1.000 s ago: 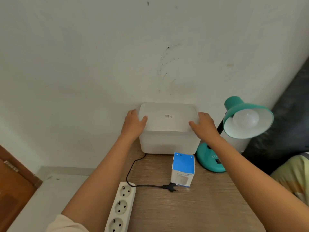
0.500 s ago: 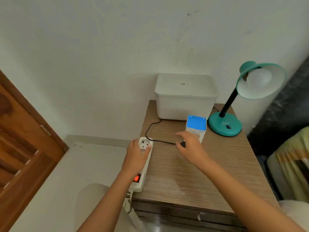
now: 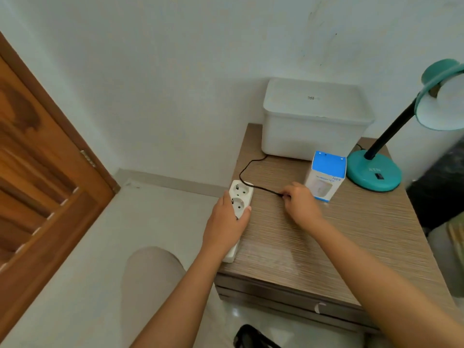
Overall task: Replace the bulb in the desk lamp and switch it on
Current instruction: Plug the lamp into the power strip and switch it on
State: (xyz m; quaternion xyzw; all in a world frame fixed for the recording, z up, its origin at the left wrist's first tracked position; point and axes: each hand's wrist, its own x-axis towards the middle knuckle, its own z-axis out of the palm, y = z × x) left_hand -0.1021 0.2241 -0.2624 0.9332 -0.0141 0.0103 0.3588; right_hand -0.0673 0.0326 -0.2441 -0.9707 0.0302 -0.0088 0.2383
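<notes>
A teal desk lamp (image 3: 376, 172) stands at the back right of the wooden bedside table (image 3: 339, 247), with a white bulb (image 3: 449, 99) in its shade. The lamp's black cord (image 3: 247, 182) runs across the table. My right hand (image 3: 300, 204) is closed around the cord's end, where the plug is hidden by my fingers. At the table's left edge lies a white power strip (image 3: 239, 197), and my left hand (image 3: 226, 224) grips its middle. A blue and white bulb box (image 3: 326, 175) stands just right of my right hand.
A white plastic tub (image 3: 313, 121) sits against the wall at the back of the table. A wooden door (image 3: 37, 172) is on the left. A dark object (image 3: 439, 184) stands right of the table. My knee (image 3: 150, 285) shows below over the pale floor.
Both hands left the white tub and came down. My left hand took hold of the power strip and my right hand closed on the cord's plug end. My view swung left.
</notes>
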